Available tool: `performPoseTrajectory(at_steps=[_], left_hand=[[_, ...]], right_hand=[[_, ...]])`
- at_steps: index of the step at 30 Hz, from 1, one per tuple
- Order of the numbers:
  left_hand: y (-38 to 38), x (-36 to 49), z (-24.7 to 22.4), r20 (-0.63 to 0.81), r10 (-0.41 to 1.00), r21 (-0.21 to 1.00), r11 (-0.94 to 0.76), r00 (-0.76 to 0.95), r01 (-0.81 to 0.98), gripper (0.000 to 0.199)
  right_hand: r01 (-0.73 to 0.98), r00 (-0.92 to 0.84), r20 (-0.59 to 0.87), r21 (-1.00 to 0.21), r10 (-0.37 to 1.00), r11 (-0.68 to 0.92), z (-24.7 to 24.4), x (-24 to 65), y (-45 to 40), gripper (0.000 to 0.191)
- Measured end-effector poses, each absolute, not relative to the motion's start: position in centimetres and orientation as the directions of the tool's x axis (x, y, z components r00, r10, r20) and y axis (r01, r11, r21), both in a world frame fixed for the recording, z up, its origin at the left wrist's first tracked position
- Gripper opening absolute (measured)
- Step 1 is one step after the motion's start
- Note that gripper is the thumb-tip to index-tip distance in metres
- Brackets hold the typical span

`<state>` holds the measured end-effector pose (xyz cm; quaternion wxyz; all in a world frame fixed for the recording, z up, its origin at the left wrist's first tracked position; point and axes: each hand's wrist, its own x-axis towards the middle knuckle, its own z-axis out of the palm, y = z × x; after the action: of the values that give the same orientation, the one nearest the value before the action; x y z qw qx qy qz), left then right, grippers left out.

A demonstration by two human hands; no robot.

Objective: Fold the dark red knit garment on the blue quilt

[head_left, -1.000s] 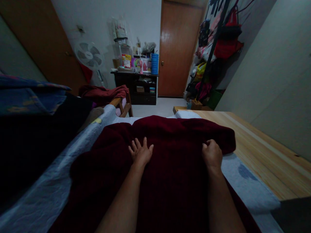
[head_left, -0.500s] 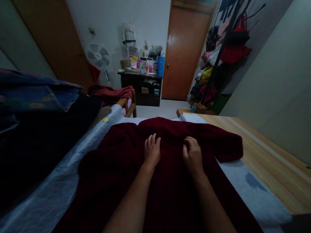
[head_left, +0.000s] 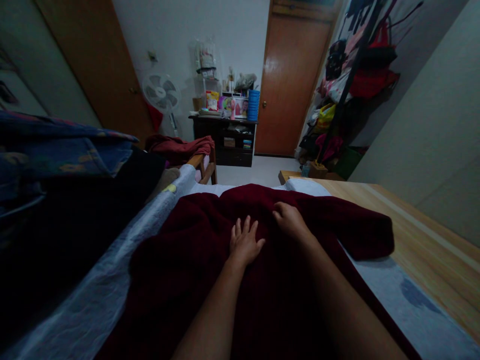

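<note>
A dark red long-sleeved garment (head_left: 210, 270) lies spread over a bed with a pale blue-white sheet (head_left: 408, 310). Its right-hand sleeve (head_left: 363, 225) reaches out toward the wooden board. My left hand (head_left: 244, 244) rests palm down on the middle of the garment, fingers spread. Further up and to the right, my right hand (head_left: 289, 219) is closed, its curled fingertips at the cloth near the upper edge. Dim light hides the garment's front details.
A pile of dark and blue clothes (head_left: 75, 155) rises on the left. Wooden boarding (head_left: 423, 215) runs along the right side. Beyond the bed stand a fan (head_left: 161, 92), a black cabinet (head_left: 202, 135) and a brown door (head_left: 290, 85). Bags (head_left: 375, 80) hang at the right.
My right hand has moved left and slightly up the garment, and its fingers have curled in. My left hand has spread its fingers on the cloth. The view has shifted slightly.
</note>
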<state>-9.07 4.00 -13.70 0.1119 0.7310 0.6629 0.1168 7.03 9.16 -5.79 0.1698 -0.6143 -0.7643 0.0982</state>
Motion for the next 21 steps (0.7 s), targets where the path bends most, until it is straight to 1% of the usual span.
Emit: performPoseTrajectory(at_steps=[1,3,5,7,13,21], left_hand=[[4.0,-9.1,-13.6,0.022,0.995,0.318,-0.096,0.094,0.943,0.067],[4.1,-9.2,-13.5,0.019,0.995,0.325,-0.103,0.103,0.940,0.067],[4.1,-9.3,-13.3,0.009,0.994,0.340,-0.107,0.111,0.934,0.068],[4.1,-9.4,-13.2,-0.003,0.994,0.357,-0.105,0.113,0.928,0.068],[4.2,-9.4,-13.4,-0.003,0.994,0.373,-0.101,0.110,0.922,0.069],[4.3,-9.4,-13.8,0.008,0.994,0.379,-0.102,0.107,0.920,0.069]], right_hand=[[0.917,-0.174,0.163,-0.333,0.971,0.220,-5.0,6.7,10.6,0.030],[0.947,-0.158,0.160,-0.255,0.974,0.196,-4.0,6.4,13.6,0.031],[0.980,-0.114,0.084,-0.152,0.990,0.126,-4.0,6.4,16.3,0.033],[0.988,-0.091,0.028,-0.118,0.995,0.094,-4.4,6.7,18.6,0.034],[0.993,-0.039,-0.063,-0.113,0.997,0.032,-5.9,7.7,22.6,0.045],[0.992,0.034,-0.127,-0.120,0.991,-0.050,-5.9,8.1,25.3,0.048]])
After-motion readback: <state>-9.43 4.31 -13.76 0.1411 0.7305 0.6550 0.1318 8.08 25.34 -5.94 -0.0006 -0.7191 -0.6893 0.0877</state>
